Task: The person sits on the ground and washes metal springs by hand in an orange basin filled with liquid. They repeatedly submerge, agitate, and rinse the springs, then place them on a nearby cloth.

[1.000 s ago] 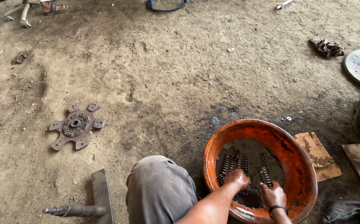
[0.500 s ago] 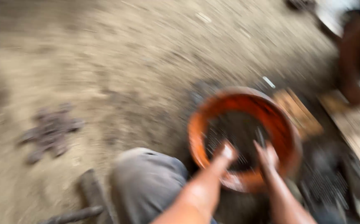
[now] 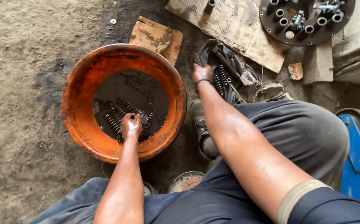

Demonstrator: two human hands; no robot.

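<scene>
Inside the orange basin [image 3: 77,108], the left hand [image 3: 130,125] is closed over dark coil springs [image 3: 115,115] lying in murky liquid; just right of the basin, the right hand [image 3: 201,73] rests on a grey rag [image 3: 246,79] bearing more springs [image 3: 220,81], apparently gripping one, though its fingers are hidden; beyond the basin lies a wooden board [image 3: 229,29] with a round metal plate [image 3: 306,18].

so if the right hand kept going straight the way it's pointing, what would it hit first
The right hand points away from the body, already at the coil springs lying on the dark rag. Straight on, it would probably meet the rag's far folds, then the wooden board; depth is unclear.
</scene>
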